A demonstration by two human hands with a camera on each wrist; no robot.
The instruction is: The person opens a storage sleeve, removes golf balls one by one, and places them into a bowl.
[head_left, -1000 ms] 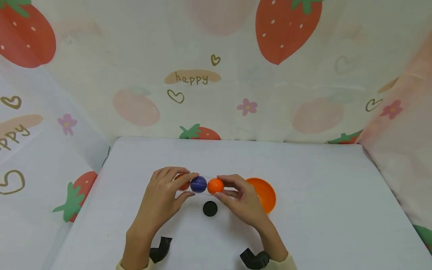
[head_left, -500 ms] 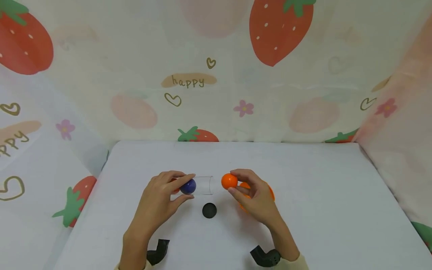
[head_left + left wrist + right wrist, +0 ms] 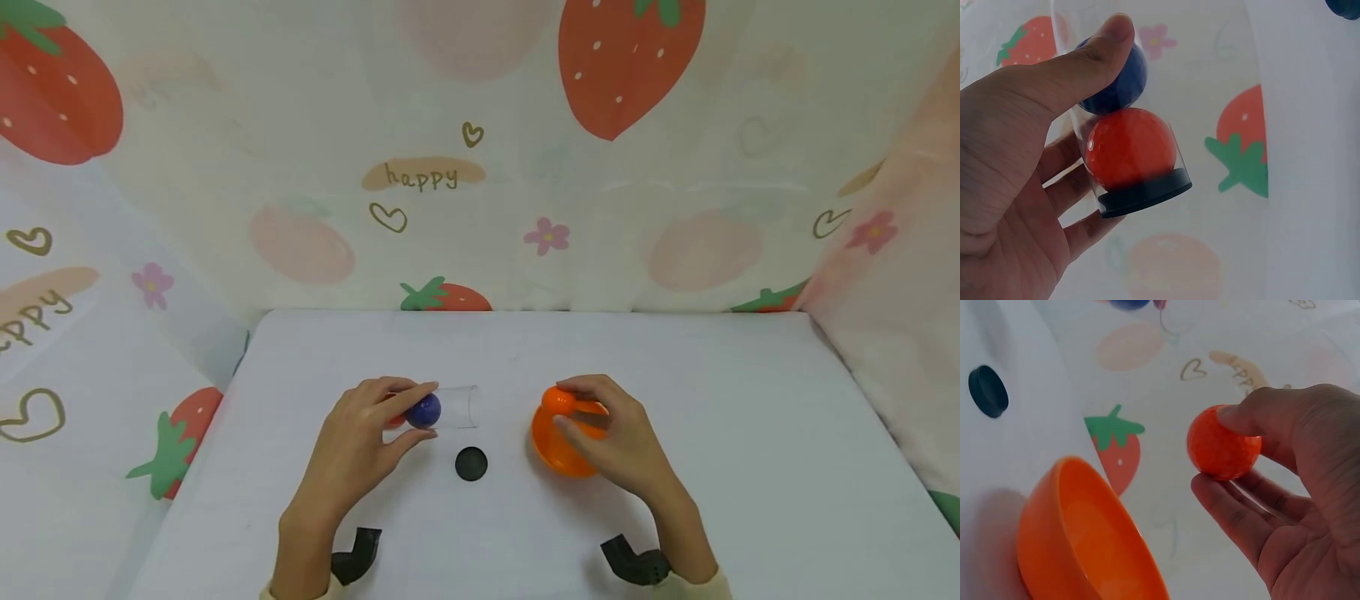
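My left hand [image 3: 360, 429] grips a clear tube [image 3: 459, 407], its open end facing right. Inside sit a blue ball [image 3: 423, 412] and a red ball [image 3: 1132, 150]. The left wrist view shows a black cap [image 3: 1146, 194] closing the tube's far end, beside the red ball. With thumb and fingers, my right hand [image 3: 626, 433] pinches an orange ball [image 3: 558, 400] above the rim of an orange bowl [image 3: 561, 460]. In the right wrist view, the ball is apart from the bowl, whose bottom is out of sight.
A loose black cap [image 3: 471, 463] lies on the white table [image 3: 750, 467] between the two hands. Behind the table hangs a strawberry-print cloth [image 3: 600, 217], which also covers the sides. A black curved piece [image 3: 357, 556] shows at the left wrist, another [image 3: 636, 562] at the right.
My right hand has drawn the orange ball out of the tube's open end and carried it right to the bowl. My left hand keeps hold of the tube with the other two balls.
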